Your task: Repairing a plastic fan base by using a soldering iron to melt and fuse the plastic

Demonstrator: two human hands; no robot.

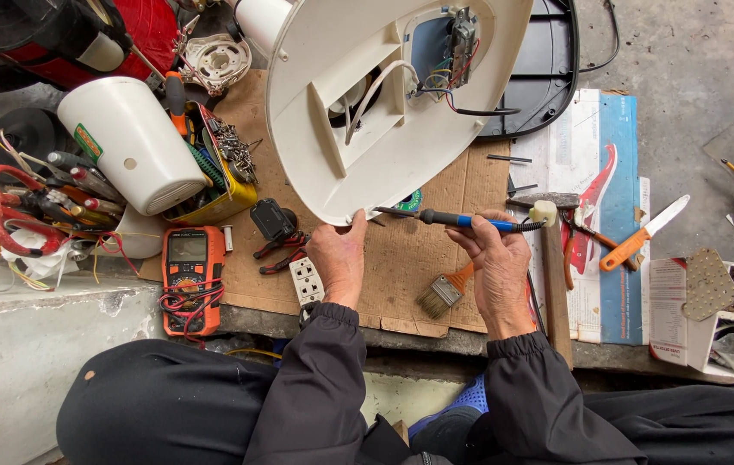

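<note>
- Landmark: white plastic housing [367,103], underside up, resting on the cardboard sheet [419,258]; a small circuit board [462,39] with coloured wires shows in its upper recess.
- Left hand [339,258]: at the housing's near rim, fingers closed on that edge.
- Right hand [496,267]: just right of the housing's near rim, fingers wrapped round a blue-handled soldering iron [462,221], tip pointing left at the rim.
- Paintbrush [446,291]: on the cardboard below the housing, beside the right hand.
- Orange multimeter [191,280]: left of the housing's near rim.
- Hammer [552,275]: right of the housing.
</note>
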